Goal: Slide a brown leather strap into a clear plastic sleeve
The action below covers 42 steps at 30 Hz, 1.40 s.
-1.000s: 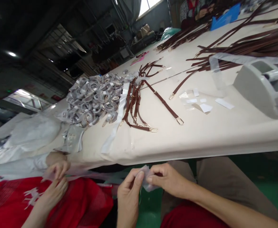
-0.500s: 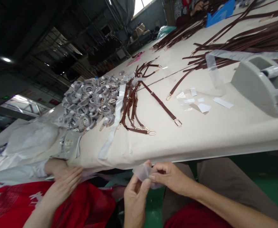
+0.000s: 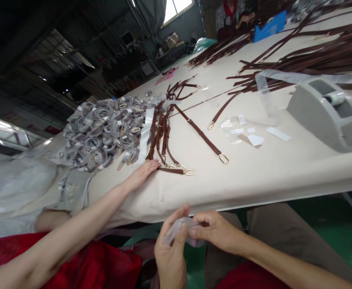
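L hand (image 3: 171, 251) + R hand (image 3: 213, 230) pinch clear film piece (image 3: 178, 233) below table edge (image 3: 254, 192), 6 o'clock, likely peeling. Co-worker's hand (image 3: 142, 173) flat on brown straps (image 3: 163, 140), 10 o'clock.

— What lies on the bench (image 3: 254, 176)?
— A heap of wrapped straps (image 3: 100, 132) at the left, loose straps (image 3: 163, 136) just right of it, a tape dispenser (image 3: 326, 112) far right.
— And behind?
— More strap bundles (image 3: 314, 52) toward the far edge.
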Available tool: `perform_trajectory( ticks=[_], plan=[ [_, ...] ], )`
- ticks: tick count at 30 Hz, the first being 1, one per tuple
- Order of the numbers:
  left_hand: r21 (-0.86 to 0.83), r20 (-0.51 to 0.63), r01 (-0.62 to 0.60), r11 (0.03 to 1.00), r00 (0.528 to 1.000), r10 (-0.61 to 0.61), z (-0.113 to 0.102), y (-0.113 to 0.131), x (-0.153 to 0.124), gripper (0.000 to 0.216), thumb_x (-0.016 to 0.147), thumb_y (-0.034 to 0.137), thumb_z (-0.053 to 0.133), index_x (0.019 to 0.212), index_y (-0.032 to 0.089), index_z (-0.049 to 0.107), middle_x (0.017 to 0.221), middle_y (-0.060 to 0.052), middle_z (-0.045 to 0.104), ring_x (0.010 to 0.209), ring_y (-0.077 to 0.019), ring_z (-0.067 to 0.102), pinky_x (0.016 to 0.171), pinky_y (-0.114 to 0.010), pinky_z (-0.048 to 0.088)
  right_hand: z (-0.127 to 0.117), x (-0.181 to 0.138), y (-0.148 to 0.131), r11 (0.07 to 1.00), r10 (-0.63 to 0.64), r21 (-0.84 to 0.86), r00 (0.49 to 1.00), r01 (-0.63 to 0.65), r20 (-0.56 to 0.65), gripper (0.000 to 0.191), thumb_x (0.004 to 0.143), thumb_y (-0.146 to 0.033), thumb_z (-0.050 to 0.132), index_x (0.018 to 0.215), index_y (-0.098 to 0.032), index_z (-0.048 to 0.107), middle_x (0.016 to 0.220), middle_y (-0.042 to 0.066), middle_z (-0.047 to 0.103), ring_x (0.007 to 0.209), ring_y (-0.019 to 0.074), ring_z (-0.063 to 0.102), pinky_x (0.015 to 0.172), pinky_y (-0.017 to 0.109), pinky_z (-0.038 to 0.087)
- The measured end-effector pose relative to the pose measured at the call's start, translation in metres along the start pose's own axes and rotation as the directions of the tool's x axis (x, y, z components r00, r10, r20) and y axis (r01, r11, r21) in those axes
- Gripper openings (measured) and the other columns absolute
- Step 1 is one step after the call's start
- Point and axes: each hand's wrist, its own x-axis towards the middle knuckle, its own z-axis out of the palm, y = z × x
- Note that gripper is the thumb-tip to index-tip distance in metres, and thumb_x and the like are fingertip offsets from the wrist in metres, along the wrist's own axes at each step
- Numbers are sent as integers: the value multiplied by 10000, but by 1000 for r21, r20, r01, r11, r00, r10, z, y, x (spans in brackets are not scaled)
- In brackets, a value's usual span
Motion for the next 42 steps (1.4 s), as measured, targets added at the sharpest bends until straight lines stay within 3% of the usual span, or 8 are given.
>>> perform_trajectory(
  ticks=[7,10,13,19,23,28,33,42],
  plan=[
    [-58,-77,56,997,995,-60,4,-4,4,296,725,555,778,838,281,771,870,-11,776,902,-328,724,725,-364,625,-29,2,-38,946,8,-323,1000,-7,2,413,835,-562,629,746,-159,650,683,-10,600,654,124,518,637,246,399],
    [-91,-113,88,992,989,-98,9,2,5,337,648,567,832,703,244,751,822,-43,776,857,-322,729,677,-343,621,-64,12,-82,696,-170,-711,938,-103,-302,332,921,-466,489,774,-196,614,745,-1,625,748,154,578,725,266,432],
    [-144,-110,106,984,986,-122,21,10,5,386,592,558,875,703,209,754,817,-75,775,750,-297,725,574,-305,593,-97,30,-122,464,-318,-844,839,-269,-442,199,924,-366,485,855,-213,591,909,32,631,856,198,574,789,319,399],
    [-227,38,110,968,994,-104,38,19,13,399,673,548,844,818,180,785,786,-76,773,794,-258,716,683,-253,574,-125,65,-154,316,-249,-835,809,-451,-532,104,760,-214,652,763,-189,551,889,89,628,807,239,590,697,329,354],
    [-280,121,83,956,991,-51,39,30,10,353,728,499,814,894,188,792,864,-83,788,809,-247,721,716,-254,567,-126,69,-155,399,-99,-800,847,-447,-523,201,622,-135,672,656,-211,489,574,0,540,615,177,524,594,303,323],
    [-312,116,83,947,992,-49,40,40,0,226,780,406,774,809,182,789,776,-49,772,682,-182,671,610,-212,500,-105,42,-147,655,110,-691,943,-305,-313,308,669,-445,659,773,-219,478,554,-64,482,464,88,362,473,252,280],
    [-355,92,121,927,991,-94,44,39,-6,257,775,408,767,841,159,773,767,-55,762,678,-182,659,614,-227,486,-63,-6,-145,973,58,-218,995,-74,-79,381,675,-449,799,851,-175,601,623,-42,551,440,51,409,419,196,307],
    [-443,180,113,889,983,-36,45,46,-9,311,813,452,758,843,143,740,753,-63,740,694,-184,654,648,-242,488,-21,-42,-151,965,-200,-186,977,184,-73,180,777,-310,802,851,-188,692,716,16,665,559,107,577,505,215,493]
  ],
)
